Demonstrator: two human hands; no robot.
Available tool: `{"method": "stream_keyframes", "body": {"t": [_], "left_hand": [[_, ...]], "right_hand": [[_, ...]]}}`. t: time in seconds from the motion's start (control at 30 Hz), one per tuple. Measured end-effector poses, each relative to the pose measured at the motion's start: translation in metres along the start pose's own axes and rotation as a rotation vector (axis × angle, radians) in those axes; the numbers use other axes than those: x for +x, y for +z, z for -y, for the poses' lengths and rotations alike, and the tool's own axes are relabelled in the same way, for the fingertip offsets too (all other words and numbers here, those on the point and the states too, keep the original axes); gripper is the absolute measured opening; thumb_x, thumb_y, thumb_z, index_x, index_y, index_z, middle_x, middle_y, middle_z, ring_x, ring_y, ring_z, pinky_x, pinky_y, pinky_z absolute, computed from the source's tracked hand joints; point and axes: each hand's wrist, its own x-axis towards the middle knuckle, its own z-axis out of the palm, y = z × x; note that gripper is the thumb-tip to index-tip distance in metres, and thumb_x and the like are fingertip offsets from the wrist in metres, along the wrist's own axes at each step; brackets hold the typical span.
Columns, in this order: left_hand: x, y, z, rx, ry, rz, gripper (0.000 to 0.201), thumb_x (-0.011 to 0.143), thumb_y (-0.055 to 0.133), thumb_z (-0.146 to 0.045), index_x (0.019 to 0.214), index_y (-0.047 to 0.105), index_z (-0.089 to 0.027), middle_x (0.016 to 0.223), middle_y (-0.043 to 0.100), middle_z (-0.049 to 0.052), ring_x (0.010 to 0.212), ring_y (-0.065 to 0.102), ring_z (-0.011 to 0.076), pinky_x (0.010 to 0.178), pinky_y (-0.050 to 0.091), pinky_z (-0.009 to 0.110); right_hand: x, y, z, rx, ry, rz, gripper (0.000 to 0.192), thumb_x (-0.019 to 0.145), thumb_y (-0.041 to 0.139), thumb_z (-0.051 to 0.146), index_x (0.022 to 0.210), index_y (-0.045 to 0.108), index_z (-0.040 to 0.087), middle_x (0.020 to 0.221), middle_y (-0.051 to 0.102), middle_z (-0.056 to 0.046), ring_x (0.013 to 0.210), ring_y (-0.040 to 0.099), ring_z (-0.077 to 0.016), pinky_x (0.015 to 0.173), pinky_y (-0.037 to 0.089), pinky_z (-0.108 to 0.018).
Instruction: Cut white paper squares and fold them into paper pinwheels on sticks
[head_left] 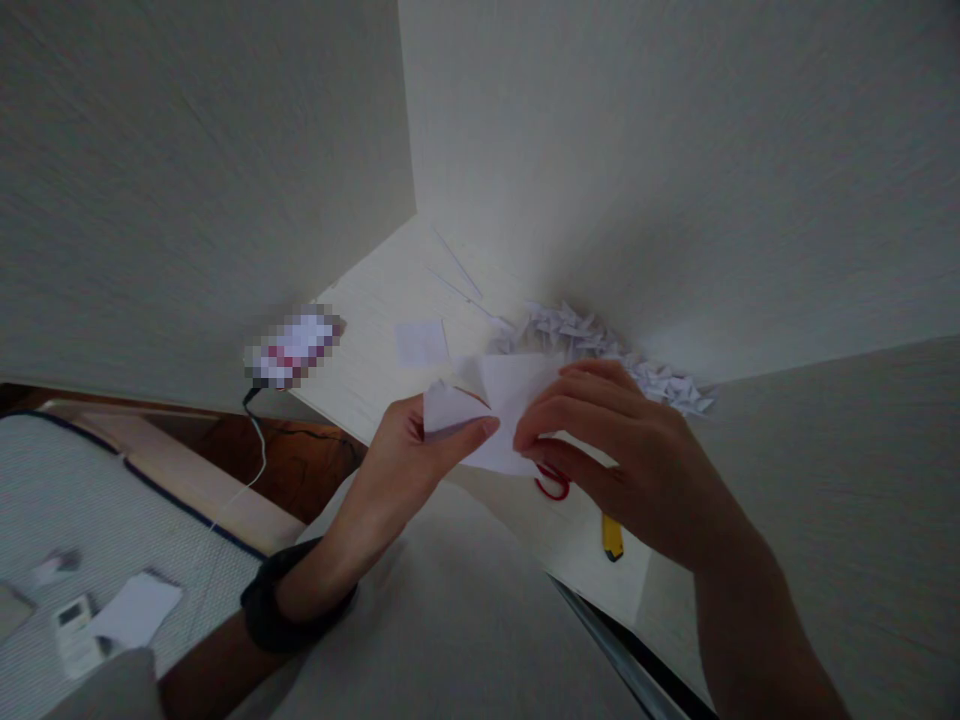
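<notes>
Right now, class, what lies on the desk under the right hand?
Red scissor handles and a yellow-handled tool show beneath the right hand; that hand covers the rest of both.

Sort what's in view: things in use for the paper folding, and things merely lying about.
In use: white paper sheet pinched by left hand and right hand; pile of folded white paper pieces.

Lying about: red-handled scissors, yellow utility knife, small white paper square, white cable.

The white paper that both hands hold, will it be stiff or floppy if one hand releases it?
The white paper looks thin and probably light. Its folds may stiffen it a little, so it would likely droop only partly. The left hand and right hand pinch it; a hard pull might tear it.
</notes>
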Motion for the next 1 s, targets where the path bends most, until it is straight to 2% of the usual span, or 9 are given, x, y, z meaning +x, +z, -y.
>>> {"method": "stream_keyframes", "body": {"t": [0.17,0.27,0.37,0.53,0.63,0.73,0.83,0.9,1.0], "left_hand": [[-0.004,-0.002,0.0,0.008,-0.017,0.017,0.006,0.071,0.074,-0.022,0.073,0.072,-0.018,0.068,0.07,-0.003,0.061,0.061,0.0101,0.056,0.047,0.018],[-0.007,-0.002,-0.001,0.029,0.0,0.01,0.005,0.07,0.074,-0.021,0.075,0.072,-0.019,0.069,0.07,-0.003,0.061,0.061,0.0101,0.057,0.048,0.018],[-0.009,0.0,-0.004,0.06,-0.018,0.013,0.008,0.071,0.074,-0.025,0.077,0.074,-0.02,0.07,0.071,-0.002,0.061,0.062,0.0113,0.054,0.048,0.018],[-0.012,0.001,-0.009,0.062,-0.045,0.019,0.004,0.069,0.076,-0.024,0.07,0.075,-0.021,0.063,0.07,-0.004,0.054,0.059,0.0098,0.05,0.045,0.017],[-0.012,-0.001,-0.008,0.02,-0.055,0.023,0.004,0.068,0.076,-0.024,0.067,0.074,-0.021,0.062,0.07,-0.004,0.052,0.059,0.0097,0.049,0.045,0.017],[-0.013,-0.003,-0.006,-0.012,-0.075,0.007,0.005,0.069,0.075,-0.026,0.069,0.075,-0.022,0.066,0.072,-0.003,0.055,0.061,0.0117,0.051,0.047,0.019],[-0.014,-0.003,-0.005,0.034,-0.035,-0.056,0.007,0.068,0.074,-0.027,0.067,0.073,-0.02,0.065,0.071,-0.001,0.054,0.06,0.0133,0.05,0.047,0.022],[-0.015,0.0,-0.006,0.102,0.008,-0.11,0.01,0.068,0.073,-0.028,0.064,0.072,-0.019,0.062,0.068,-0.001,0.052,0.058,0.0135,0.047,0.045,0.022],[-0.014,0.003,-0.009,0.206,0.073,-0.146,0.011,0.067,0.072,-0.028,0.062,0.069,-0.019,0.059,0.064,-0.001,0.052,0.055,0.0135,0.045,0.042,0.021]], "right_hand": [[0.007,0.016,-0.009,0.087,0.109,-0.001,0.012,0.088,0.06,0.009,0.081,0.066,0.017,0.086,0.064,0.0,0.08,0.058,-0.012,0.075,0.041,-0.024],[0.007,0.022,-0.009,0.111,0.152,-0.03,0.012,0.085,0.063,0.005,0.083,0.064,0.017,0.083,0.064,0.001,0.079,0.059,-0.0115,0.074,0.041,-0.024],[0.006,0.025,-0.008,0.108,0.195,-0.076,0.02,0.08,0.065,0.001,0.088,0.059,0.018,0.079,0.064,0.004,0.074,0.058,-0.0109,0.073,0.042,-0.024],[0.006,0.025,-0.004,0.109,0.242,-0.114,0.024,0.077,0.066,0.001,0.081,0.051,0.02,0.074,0.059,0.006,0.068,0.055,-0.0102,0.072,0.043,-0.025],[0.004,0.025,-0.006,0.122,0.274,-0.148,0.023,0.076,0.069,0.007,0.08,0.051,0.021,0.076,0.057,0.005,0.072,0.055,-0.0119,0.07,0.043,-0.025],[-0.002,0.026,-0.015,0.24,0.323,-0.244,0.023,0.076,0.072,0.02,0.09,0.054,0.022,0.091,0.058,0.0,0.087,0.057,-0.0162,0.077,0.046,-0.03],[-0.011,0.029,-0.025,0.353,0.52,-0.355,0.021,0.081,0.066,0.031,0.097,0.056,0.022,0.099,0.06,-0.004,0.089,0.06,-0.0175,0.078,0.05,-0.033],[-0.016,0.03,-0.026,0.428,0.643,-0.341,0.017,0.084,0.062,0.034,0.095,0.059,0.021,0.09,0.063,-0.003,0.079,0.062,-0.0161,0.07,0.052,-0.031],[-0.019,0.033,-0.019,0.49,0.645,-0.385,0.009,0.081,0.065,0.027,0.088,0.063,0.022,0.074,0.064,0.001,0.068,0.064,-0.0143,0.063,0.054,-0.028]]}}
